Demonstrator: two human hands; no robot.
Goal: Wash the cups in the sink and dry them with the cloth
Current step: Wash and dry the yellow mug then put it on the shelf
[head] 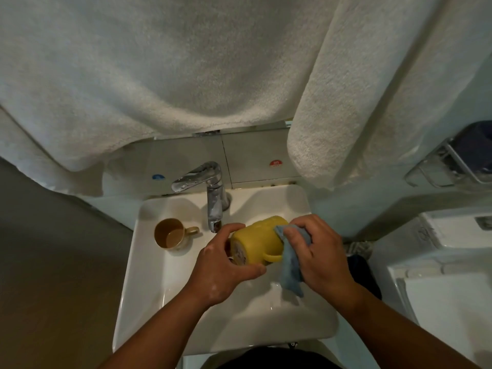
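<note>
The left hand (pixel 223 265) is wrapping its fingers around the open end of the yellow cup (pixel 257 242), holding it on its side over the sink (pixel 149 262). The right hand (pixel 319 251) is gripping the blue cloth (pixel 291 267) and pressing it on the cup's bottom end, with the rest of the cloth hanging down toward 6 o'clock. The cup's handle is pointing down, between the two hands.

It looks like the drying step is going on for this yellow cup, so its washing is likely done. At about 9 o'clock from the hands, a brown cup (pixel 171 234) is sitting upright in the sink, well apart from them. It seems to be holding some water, so it probably needs washing or at least drying.

The tap (pixel 210 187) is standing at 12 o'clock, and no water is showing from it. Behind it, a blue sticker (pixel 159 177) is at 11 o'clock and a red sticker (pixel 276 163) is at 1 o'clock. Their writing is too small to read. Big white towels (pixel 159 70) are hanging above.
</note>
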